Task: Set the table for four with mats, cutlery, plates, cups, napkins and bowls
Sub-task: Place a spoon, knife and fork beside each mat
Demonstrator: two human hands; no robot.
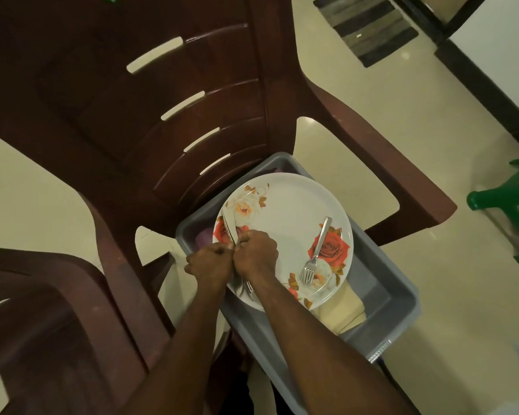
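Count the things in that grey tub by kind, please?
Plates with roses: 1 showing
Loose forks: 1
Cutlery bundles, gripped by left hand and right hand: 1
Cream napkin stacks: 1
Total: 4

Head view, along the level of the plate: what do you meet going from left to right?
Brown chair → left hand → right hand, both gripping the bundle of cutlery → loose fork on the floral plate → right wall of the grey tub → green stool.
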